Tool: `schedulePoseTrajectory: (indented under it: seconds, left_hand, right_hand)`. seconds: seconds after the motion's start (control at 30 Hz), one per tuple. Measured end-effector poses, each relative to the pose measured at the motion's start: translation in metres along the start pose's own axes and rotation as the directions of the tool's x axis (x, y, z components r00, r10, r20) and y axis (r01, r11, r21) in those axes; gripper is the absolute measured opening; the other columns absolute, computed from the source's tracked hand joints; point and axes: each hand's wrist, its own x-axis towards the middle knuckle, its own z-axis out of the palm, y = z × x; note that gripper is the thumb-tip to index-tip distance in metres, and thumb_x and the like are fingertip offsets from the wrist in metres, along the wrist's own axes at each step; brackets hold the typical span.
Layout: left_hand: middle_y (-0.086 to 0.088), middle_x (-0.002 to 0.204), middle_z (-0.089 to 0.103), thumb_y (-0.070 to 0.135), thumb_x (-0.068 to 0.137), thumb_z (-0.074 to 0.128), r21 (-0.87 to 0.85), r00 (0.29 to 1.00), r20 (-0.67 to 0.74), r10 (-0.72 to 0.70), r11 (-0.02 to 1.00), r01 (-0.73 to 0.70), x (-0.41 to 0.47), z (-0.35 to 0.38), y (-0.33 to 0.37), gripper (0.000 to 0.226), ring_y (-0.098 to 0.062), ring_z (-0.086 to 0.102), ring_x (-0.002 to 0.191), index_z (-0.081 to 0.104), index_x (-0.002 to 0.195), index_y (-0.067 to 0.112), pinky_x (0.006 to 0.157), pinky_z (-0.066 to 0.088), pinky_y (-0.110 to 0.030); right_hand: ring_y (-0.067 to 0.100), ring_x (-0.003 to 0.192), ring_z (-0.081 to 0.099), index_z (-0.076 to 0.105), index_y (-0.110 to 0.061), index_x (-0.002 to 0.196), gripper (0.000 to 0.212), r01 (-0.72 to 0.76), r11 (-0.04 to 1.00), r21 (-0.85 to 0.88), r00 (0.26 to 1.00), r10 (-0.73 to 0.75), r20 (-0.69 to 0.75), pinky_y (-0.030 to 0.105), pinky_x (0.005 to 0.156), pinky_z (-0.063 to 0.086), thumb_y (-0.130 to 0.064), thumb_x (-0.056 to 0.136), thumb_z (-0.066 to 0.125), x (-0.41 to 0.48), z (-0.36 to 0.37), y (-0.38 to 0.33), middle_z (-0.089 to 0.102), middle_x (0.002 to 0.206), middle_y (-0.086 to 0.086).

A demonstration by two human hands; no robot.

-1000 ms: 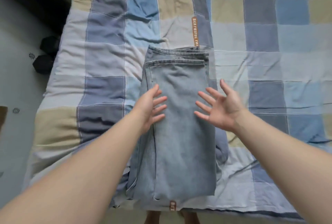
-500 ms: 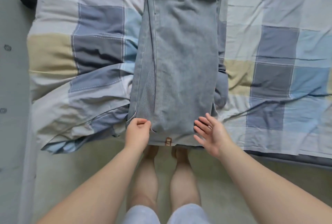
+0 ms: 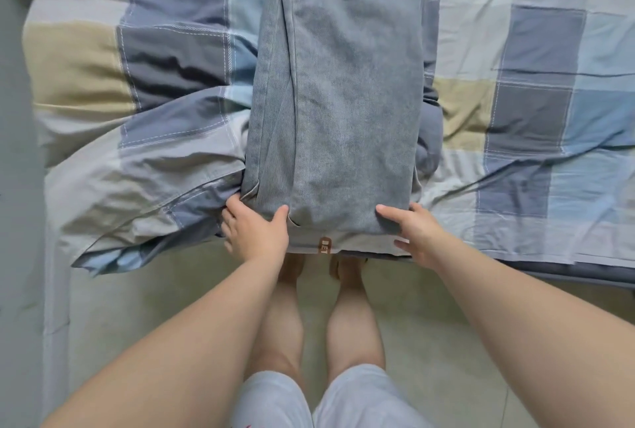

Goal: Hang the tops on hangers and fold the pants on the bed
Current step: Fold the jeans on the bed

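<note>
- Checked bed (image 3: 536, 49) held the jeans (image 3: 336, 101), folded lengthwise, near end at its edge.
- Its near corners were pinched, thumbs on top, by the left grip (image 3: 256, 231) and right grip (image 3: 417, 235).
- Pants-folding step; next likely called for lifting that end forward evenly.

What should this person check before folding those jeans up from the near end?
1. Left hand grip on the near corner of the jeans: ok, thumb on top.
2. Right hand grip on the other near corner: ok, thumb on top.
3. Legs stacked lengthwise and fairly smooth: ok.
4. Quilt clear of the left grip: cannot tell; it bunches against the fingers.
5. Far end of the jeans lined up: cannot tell, out of frame.
</note>
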Motion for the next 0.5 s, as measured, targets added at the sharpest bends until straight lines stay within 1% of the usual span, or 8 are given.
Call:
schedulePoseTrajectory:
  seconds: [0.03, 0.1, 0.17, 0.2, 0.27, 0.37, 0.43, 0.5]
  left_hand:
    - [-0.014, 0.139, 0.051, 0.043, 0.079, 0.080, 0.022, 0.999, 0.038, 0.001, 1.000, -0.002, 0.005, -0.003, -0.001, 0.072, -0.035, 0.043, 0.132, 0.044, 0.132, 0.011, 0.105, 0.033, -0.049]
    - [-0.011, 0.128, 0.063, 0.045, 0.082, 0.077, 0.048, 0.985, 0.172, 0.031, 0.998, -0.040, 0.019, -0.013, -0.004, 0.056, -0.033, 0.053, 0.125, 0.055, 0.123, 0.013, 0.103, 0.040, -0.046]
    - [-0.009, 0.119, 0.070, 0.039, 0.085, 0.075, -0.013, 0.947, 0.310, 0.086, 0.996, -0.086, 0.030, -0.026, -0.007, 0.041, -0.031, 0.062, 0.115, 0.066, 0.116, 0.013, 0.098, 0.047, -0.041]
    - [-0.010, 0.115, 0.072, 0.035, 0.087, 0.074, -0.049, 0.932, 0.347, 0.109, 0.994, -0.098, 0.032, -0.032, -0.008, 0.035, -0.030, 0.064, 0.110, 0.070, 0.113, 0.012, 0.094, 0.049, -0.039]
    - [-0.009, 0.109, 0.073, 0.031, 0.089, 0.073, -0.096, 0.918, 0.375, 0.133, 0.990, -0.104, 0.029, -0.042, -0.014, 0.029, -0.028, 0.066, 0.104, 0.072, 0.109, 0.010, 0.088, 0.050, -0.036]
    - [-0.004, 0.097, 0.072, 0.026, 0.091, 0.071, -0.178, 0.901, 0.411, 0.136, 0.982, -0.067, 0.009, -0.051, -0.024, 0.020, -0.021, 0.065, 0.094, 0.072, 0.106, 0.012, 0.077, 0.043, -0.027]
    - [-0.002, 0.094, 0.071, 0.024, 0.092, 0.070, -0.191, 0.897, 0.422, 0.131, 0.980, -0.053, -0.006, -0.058, -0.032, 0.016, -0.019, 0.064, 0.090, 0.072, 0.104, 0.014, 0.074, 0.041, -0.025]
    - [-0.003, 0.094, 0.072, 0.025, 0.091, 0.071, -0.188, 0.891, 0.441, 0.104, 0.982, -0.022, -0.019, -0.067, -0.045, 0.015, -0.018, 0.063, 0.087, 0.072, 0.102, 0.015, 0.074, 0.042, -0.026]
  right_hand:
    - [0.018, 0.118, 0.059, 0.059, -0.025, 0.110, 0.030, -0.006, 1.000, -0.022, 1.000, 0.006, 0.018, 0.046, 0.108, 0.040, -0.029, 0.086, 0.076, -0.002, -0.002, -0.001, 0.066, 0.124, -0.005]
    - [0.016, 0.115, 0.060, 0.062, -0.025, 0.105, 0.021, -0.007, 0.999, -0.044, 0.999, 0.009, 0.038, 0.042, 0.104, 0.044, -0.030, 0.089, 0.074, -0.007, -0.006, -0.002, 0.068, 0.122, -0.005]
    - [0.016, 0.114, 0.061, 0.063, -0.025, 0.105, 0.016, 0.010, 0.999, -0.042, 0.999, -0.009, 0.041, 0.040, 0.100, 0.046, -0.029, 0.092, 0.070, -0.014, -0.008, -0.001, 0.069, 0.119, -0.005]
    - [0.016, 0.113, 0.062, 0.064, -0.024, 0.106, 0.014, 0.021, 0.999, -0.030, 0.999, -0.020, 0.044, 0.041, 0.100, 0.047, -0.029, 0.093, 0.069, -0.019, -0.009, 0.000, 0.070, 0.118, -0.005]
    - [0.015, 0.110, 0.063, 0.064, -0.023, 0.109, 0.014, 0.029, 0.999, 0.028, 0.998, -0.030, 0.051, 0.041, 0.096, 0.050, -0.027, 0.095, 0.066, -0.029, -0.011, 0.006, 0.071, 0.117, -0.004]
    - [0.018, 0.095, 0.067, 0.061, -0.024, 0.111, 0.012, 0.008, 0.992, 0.124, 0.998, -0.016, 0.063, 0.035, 0.083, 0.051, -0.025, 0.100, 0.059, -0.051, -0.012, 0.019, 0.071, 0.107, -0.001]
    - [0.021, 0.092, 0.068, 0.061, -0.021, 0.114, 0.015, -0.003, 0.992, 0.124, 0.998, -0.004, 0.056, 0.035, 0.080, 0.051, -0.025, 0.100, 0.058, -0.066, -0.014, 0.029, 0.072, 0.103, 0.001]
    - [0.022, 0.094, 0.070, 0.062, -0.019, 0.116, 0.019, -0.021, 0.995, 0.098, 0.999, 0.016, 0.049, 0.036, 0.079, 0.051, -0.027, 0.100, 0.059, -0.082, -0.019, 0.042, 0.073, 0.105, 0.002]
